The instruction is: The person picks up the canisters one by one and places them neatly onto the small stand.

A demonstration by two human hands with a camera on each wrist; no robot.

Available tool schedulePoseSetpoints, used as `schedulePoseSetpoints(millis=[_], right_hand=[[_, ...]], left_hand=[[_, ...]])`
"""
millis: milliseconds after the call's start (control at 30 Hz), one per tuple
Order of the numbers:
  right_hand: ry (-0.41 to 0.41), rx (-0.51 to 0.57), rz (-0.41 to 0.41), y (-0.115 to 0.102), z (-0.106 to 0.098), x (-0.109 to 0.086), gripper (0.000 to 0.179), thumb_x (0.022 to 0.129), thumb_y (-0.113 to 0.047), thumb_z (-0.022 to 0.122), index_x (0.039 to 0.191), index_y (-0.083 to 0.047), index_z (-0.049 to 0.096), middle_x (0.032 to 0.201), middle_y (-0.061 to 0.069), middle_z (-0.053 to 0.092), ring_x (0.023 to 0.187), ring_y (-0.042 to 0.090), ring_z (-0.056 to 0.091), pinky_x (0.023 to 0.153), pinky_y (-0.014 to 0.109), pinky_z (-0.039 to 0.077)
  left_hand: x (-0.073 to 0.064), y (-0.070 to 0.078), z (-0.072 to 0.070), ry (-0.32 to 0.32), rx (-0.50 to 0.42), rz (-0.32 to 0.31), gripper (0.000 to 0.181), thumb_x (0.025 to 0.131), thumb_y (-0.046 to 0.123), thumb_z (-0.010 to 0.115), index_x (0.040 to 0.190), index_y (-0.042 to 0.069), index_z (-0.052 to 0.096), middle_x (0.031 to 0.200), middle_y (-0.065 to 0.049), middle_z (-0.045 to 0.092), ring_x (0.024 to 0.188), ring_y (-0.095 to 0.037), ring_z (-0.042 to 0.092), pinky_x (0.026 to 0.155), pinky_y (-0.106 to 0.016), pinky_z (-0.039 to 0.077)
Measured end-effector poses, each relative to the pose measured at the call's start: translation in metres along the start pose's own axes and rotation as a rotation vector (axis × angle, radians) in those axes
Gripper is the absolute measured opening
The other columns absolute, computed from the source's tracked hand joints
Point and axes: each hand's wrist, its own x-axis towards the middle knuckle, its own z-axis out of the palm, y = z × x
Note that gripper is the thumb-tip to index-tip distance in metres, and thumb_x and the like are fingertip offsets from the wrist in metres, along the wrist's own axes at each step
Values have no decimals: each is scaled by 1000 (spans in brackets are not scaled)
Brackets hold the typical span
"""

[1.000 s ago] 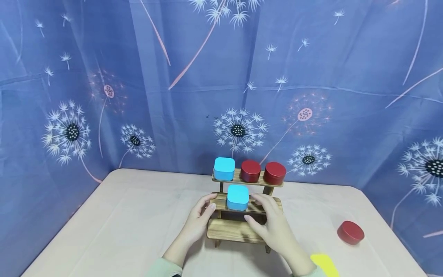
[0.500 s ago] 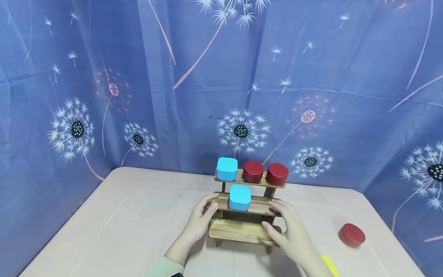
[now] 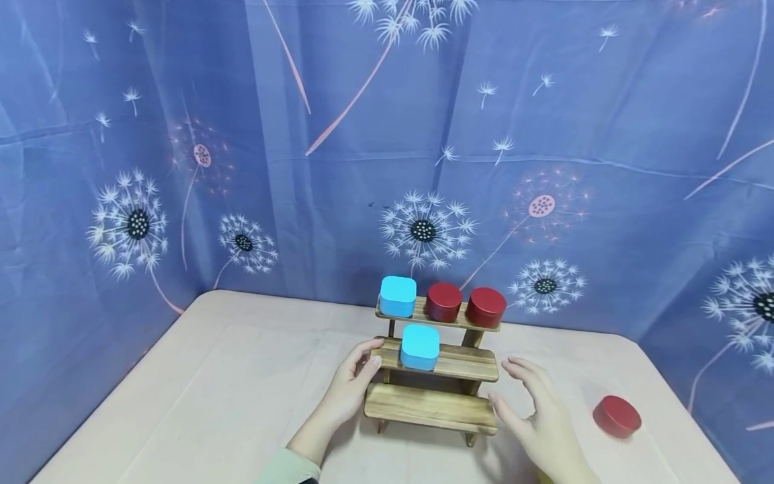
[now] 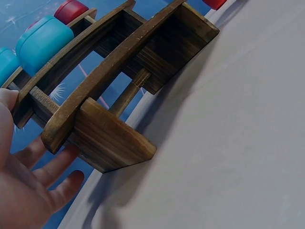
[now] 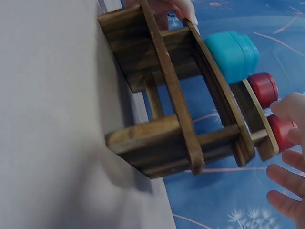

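Observation:
A three-tier wooden display stand (image 3: pixel 431 407) stands on the table. My left hand (image 3: pixel 349 384) holds the left end of its middle shelf, the thumb at the front edge; in the left wrist view the other fingers (image 4: pixel 62 164) spread below and behind. A light blue rounded-square tin (image 3: pixel 420 347) sits on the middle shelf, left of centre. On the top shelf are another light blue tin (image 3: pixel 398 296) and two round red tins (image 3: pixel 444 302) (image 3: pixel 486 307). Just right of the stand, my right hand (image 3: pixel 544 420) is apart from it, fingers spread, holding nothing.
One more round red tin (image 3: pixel 617 417) lies on the pale tablecloth (image 3: pixel 211 396) to the right of my right hand. A blue dandelion-print curtain (image 3: pixel 338 202) hangs close behind the stand and along both sides of the table.
My right hand has moved right, from beside the blue tin on the middle shelf, past the shelf's right end and off the stand. The left hand stays at the left end.

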Motion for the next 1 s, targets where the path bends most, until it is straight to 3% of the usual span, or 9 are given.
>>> schedulePoseSetpoints(millis=[400,633,1000], right_hand=[[44,-41,43,11,-14,1,53,61,3,79,112,1,64,116,20,59,119,-10,40,97,1,29],[49,-51,124,14,-19,0,52,62,4,79,112,-2,65,116,17,59,117,-14,39,93,-1,28],[59,-111,202,24,-28,1,54,65,2,79,116,-2,63,116,17,62,104,-20,40,87,-2,28]], left_hand=[[0,0,0,6,18,3,36,99,28,48,133,18,50,144,-8,45,137,-35,34,115,-52,23],[0,0,1,12,17,1,35,99,28,48,133,18,51,143,-8,46,135,-35,36,114,-53,26],[0,2,0,3,28,-6,36,99,28,48,133,18,50,142,-8,47,133,-34,38,113,-54,27]])
